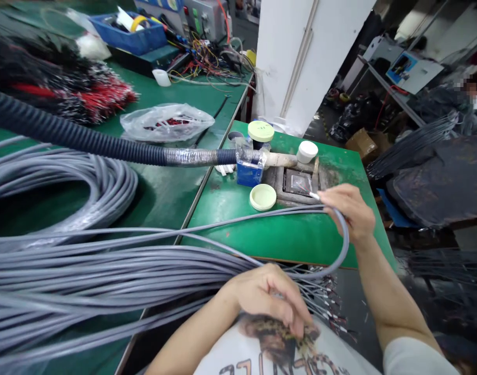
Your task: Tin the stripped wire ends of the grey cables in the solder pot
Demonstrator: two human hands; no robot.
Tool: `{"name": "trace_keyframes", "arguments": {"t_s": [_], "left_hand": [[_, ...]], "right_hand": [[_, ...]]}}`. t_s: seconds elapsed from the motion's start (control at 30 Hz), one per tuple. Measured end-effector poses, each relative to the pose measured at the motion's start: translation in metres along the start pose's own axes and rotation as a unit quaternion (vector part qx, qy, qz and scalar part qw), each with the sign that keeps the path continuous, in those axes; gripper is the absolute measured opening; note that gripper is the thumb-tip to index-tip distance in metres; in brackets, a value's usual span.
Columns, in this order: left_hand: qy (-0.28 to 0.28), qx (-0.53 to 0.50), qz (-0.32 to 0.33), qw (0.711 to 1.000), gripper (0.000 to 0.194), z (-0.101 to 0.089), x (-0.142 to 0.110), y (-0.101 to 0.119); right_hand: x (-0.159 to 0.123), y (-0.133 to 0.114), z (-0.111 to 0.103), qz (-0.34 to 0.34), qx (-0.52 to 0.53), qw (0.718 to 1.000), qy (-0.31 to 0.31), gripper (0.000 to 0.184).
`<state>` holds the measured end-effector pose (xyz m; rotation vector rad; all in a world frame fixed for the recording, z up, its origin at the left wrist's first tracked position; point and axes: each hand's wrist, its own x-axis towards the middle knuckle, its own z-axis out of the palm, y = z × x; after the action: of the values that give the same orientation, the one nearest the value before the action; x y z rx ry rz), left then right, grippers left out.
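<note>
My right hand [351,211] pinches a grey cable [344,245] close to its stripped end. The cable's thin wires, one of them white [314,195], point left over a square pot [301,183] with a shiny silvery surface. From my right hand the cable bends down in a loop and runs left. My left hand [267,297] hangs in front of my shirt with loosely bent fingers, beside the bundle of grey cables [191,265]; nothing shows in it. Stripped cable ends [332,307] with bare wires hang past the bench edge.
A ribbed black hose [137,151] crosses to a nozzle [281,159] beside the pot. Around it stand a blue box [249,174], a pale green lid [262,197], a yellow-lidded jar [261,131] and a white-lidded tub [307,151]. Coiled cable [105,182] lies left.
</note>
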<state>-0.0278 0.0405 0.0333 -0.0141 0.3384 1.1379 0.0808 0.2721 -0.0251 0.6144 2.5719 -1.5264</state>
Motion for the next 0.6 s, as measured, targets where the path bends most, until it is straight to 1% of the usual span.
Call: {"name": "trace_keyframes", "arguments": {"t_s": [0.03, 0.07, 0.1, 0.13, 0.17, 0.23, 0.3, 0.37, 0.47, 0.6], "left_hand": [[0.085, -0.029, 0.003, 0.996, 0.034, -0.002, 0.001, -0.005], [0.178, -0.051, 0.009, 0.983, 0.033, -0.004, 0.005, -0.012], [0.262, -0.067, 0.018, 0.963, 0.032, -0.006, 0.009, -0.020], [0.324, -0.080, 0.029, 0.942, 0.033, -0.008, 0.014, -0.028], [0.364, -0.091, 0.038, 0.926, 0.035, -0.010, 0.020, -0.035], [0.399, -0.118, 0.055, 0.908, 0.042, -0.012, 0.030, -0.045], [0.413, -0.142, 0.063, 0.898, 0.045, -0.010, 0.037, -0.049], [0.424, -0.159, 0.063, 0.889, 0.043, -0.006, 0.040, -0.050], [0.432, -0.172, 0.060, 0.883, 0.040, -0.002, 0.040, -0.049], [0.436, -0.160, 0.054, 0.884, 0.042, 0.001, 0.039, -0.049]], "right_hand": [[-0.012, -0.010, -0.001, -0.025, 0.013, 1.000, 0.003, 0.038], [-0.023, -0.019, -0.001, -0.044, 0.019, 0.999, 0.004, 0.046], [-0.034, -0.027, 0.000, -0.057, 0.020, 0.998, 0.000, 0.051], [-0.044, -0.033, 0.002, -0.065, 0.019, 0.998, -0.006, 0.056], [-0.053, -0.037, 0.004, -0.069, 0.017, 0.997, -0.013, 0.058], [-0.068, -0.044, 0.010, -0.075, 0.014, 0.997, -0.026, 0.061], [-0.078, -0.047, 0.015, -0.079, 0.015, 0.996, -0.039, 0.062], [-0.086, -0.048, 0.018, -0.083, 0.017, 0.995, -0.050, 0.062], [-0.096, -0.048, 0.020, -0.086, 0.022, 0.995, -0.054, 0.061], [-0.104, -0.047, 0.021, -0.065, 0.025, 0.996, -0.055, 0.058]]}}
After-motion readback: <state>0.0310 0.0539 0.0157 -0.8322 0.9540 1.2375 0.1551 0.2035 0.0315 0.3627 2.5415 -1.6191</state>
